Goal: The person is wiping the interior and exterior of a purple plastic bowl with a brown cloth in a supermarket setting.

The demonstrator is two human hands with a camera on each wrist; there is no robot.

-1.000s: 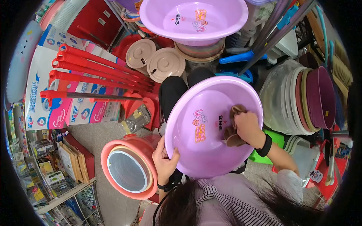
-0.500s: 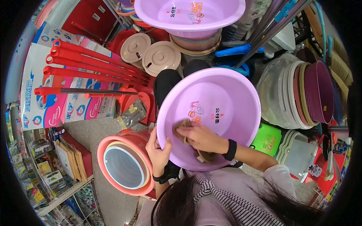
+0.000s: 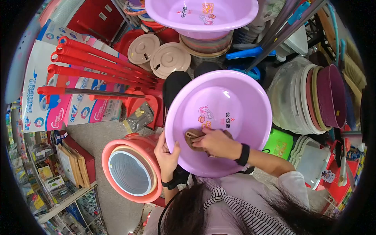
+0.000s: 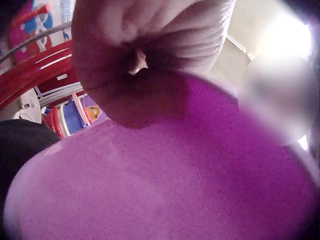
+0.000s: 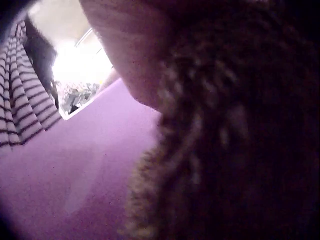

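Note:
A round purple plastic basin (image 3: 246, 102) lies tilted on the person's lap, with printed characters and a cartoon on its inner bottom. The left hand (image 3: 167, 154) grips the basin's left rim, thumb on the inner side; in the left wrist view that hand (image 4: 150, 45) bends over the purple edge. Inside the basin, the right hand (image 3: 219, 143) holds a bunched brown cloth (image 3: 193, 138) against the lower left inner surface, partly over the printing. The cloth's fuzzy pile (image 5: 190, 150) fills much of the right wrist view, dark and close to the lens.
Another purple basin (image 3: 235, 19) sits on a stack ahead. Red-handled poles (image 3: 90, 76) stick out at left, above an orange basin (image 3: 107, 178) holding sieves. Stacked bins (image 3: 331, 100) and a green board (image 3: 279, 145) are at right. Two lidded beige buckets (image 3: 172, 58) stand ahead.
The right hand has moved with the cloth from the basin's right inner wall to its lower left, then slightly right and up. The left hand keeps its hold on the rim.

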